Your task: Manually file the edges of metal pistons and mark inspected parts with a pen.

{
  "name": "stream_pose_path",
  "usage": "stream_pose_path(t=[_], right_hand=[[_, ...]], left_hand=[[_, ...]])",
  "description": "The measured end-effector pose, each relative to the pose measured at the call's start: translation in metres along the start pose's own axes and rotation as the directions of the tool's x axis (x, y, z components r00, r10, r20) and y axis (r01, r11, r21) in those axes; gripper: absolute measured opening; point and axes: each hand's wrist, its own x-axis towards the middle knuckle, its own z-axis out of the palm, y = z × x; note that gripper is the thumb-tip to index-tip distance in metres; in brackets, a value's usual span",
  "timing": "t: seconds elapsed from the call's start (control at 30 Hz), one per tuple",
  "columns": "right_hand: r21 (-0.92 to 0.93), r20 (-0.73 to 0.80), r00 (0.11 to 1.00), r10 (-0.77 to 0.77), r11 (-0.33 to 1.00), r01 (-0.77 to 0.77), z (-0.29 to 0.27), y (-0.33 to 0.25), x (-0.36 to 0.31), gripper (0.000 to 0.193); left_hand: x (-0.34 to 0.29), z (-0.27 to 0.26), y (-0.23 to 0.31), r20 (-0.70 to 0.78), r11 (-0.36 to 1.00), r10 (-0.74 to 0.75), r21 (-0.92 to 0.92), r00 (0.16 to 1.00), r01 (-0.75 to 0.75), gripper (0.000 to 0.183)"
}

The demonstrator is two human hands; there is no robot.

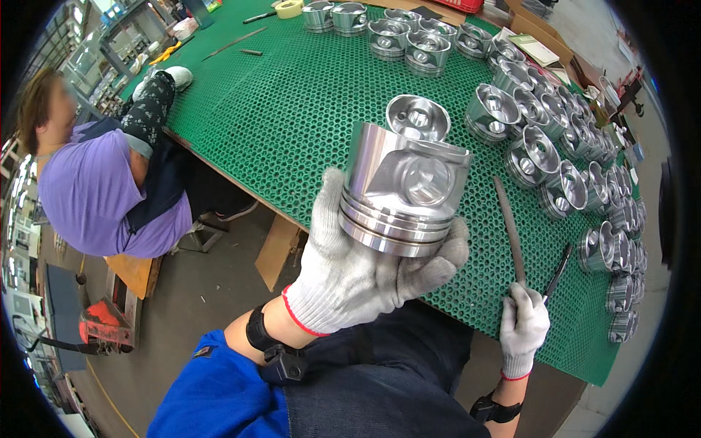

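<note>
A shiny metal piston [401, 193] is raised over the near edge of the table, its ring grooves toward the bottom. My left hand [350, 285], in a white knit glove with a red cuff, cradles it from below with the fingers around its sides. At the right, my gloved right hand [524, 328] is closed round the lower end of a long, thin grey file [509, 226], which points away from me over the table. A slim black pen-like tool [558, 271] lies beside that hand. Just behind the held piston stands another piston [418, 117].
Several pistons [533, 157] stand in rows along the table's right and far sides. The table has a green perforated mat [292, 124]. A yellow tape roll [289, 9] and thin tools lie at the far left. A co-worker in purple [109, 190] sits on the left.
</note>
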Motion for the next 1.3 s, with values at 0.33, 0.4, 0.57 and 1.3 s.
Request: stream_pose_path(t=[0.33,0.4,0.57,1.3], right_hand=[[0.111,-0.04,0.999,-0.009,0.994,0.014,-0.01,-0.007,-0.002,0.034],[0.202,-0.091,0.996,-0.011,0.979,0.029,-0.013,-0.01,-0.002,0.035],[0.838,0.347,0.856,0.384,0.283,-0.467,-0.051,-0.039,-0.01,0.023],[0.431,0.09,0.98,-0.178,0.894,0.123,-0.024,-0.034,0.005,0.032]], left_hand=[[-0.004,-0.018,-0.012,0.05,0.862,0.039,0.504,0.998,-0.059,0.118],[-0.003,-0.029,-0.02,0.001,0.641,0.198,0.756,0.98,-0.131,0.113],[0.02,-0.05,-0.004,0.407,-0.501,-0.324,0.692,0.854,-0.519,0.094],[0.041,-0.057,-0.017,0.132,-0.413,-0.111,0.896,0.985,-0.166,0.101]])
